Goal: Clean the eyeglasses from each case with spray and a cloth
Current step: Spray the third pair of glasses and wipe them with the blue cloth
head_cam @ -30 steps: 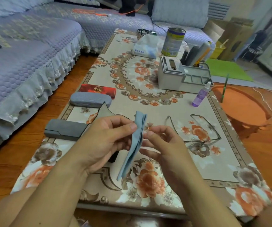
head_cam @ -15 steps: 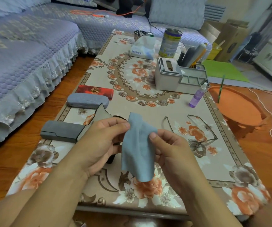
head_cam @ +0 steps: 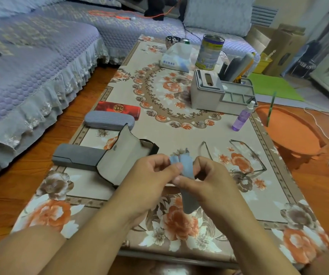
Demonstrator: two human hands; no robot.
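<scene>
Both my hands hold a blue-grey cleaning cloth (head_cam: 185, 169) above the near part of the floral table (head_cam: 179, 132). My left hand (head_cam: 151, 179) pinches its upper left edge and my right hand (head_cam: 209, 179) pinches its right side, with the cloth folded between them and hanging down. Thin-framed eyeglasses (head_cam: 240, 155) lie open on the table just right of my hands. A soft beige case (head_cam: 122, 155) lies open to the left. A purple spray bottle (head_cam: 241, 117) stands farther back on the right.
Three more cases sit along the left edge: dark grey (head_cam: 74, 156), rounded grey (head_cam: 108, 120) and red (head_cam: 118, 109). A grey organiser box (head_cam: 215, 94), a tin (head_cam: 209, 51) and a tissue pack (head_cam: 176, 56) stand at the back. An orange stool (head_cam: 290, 132) is right of the table, a sofa (head_cam: 30, 76) left.
The cloth was spread flat between my hands half a second ago; now it is folded narrower and my hands have come closer together. The glasses and cases have not moved.
</scene>
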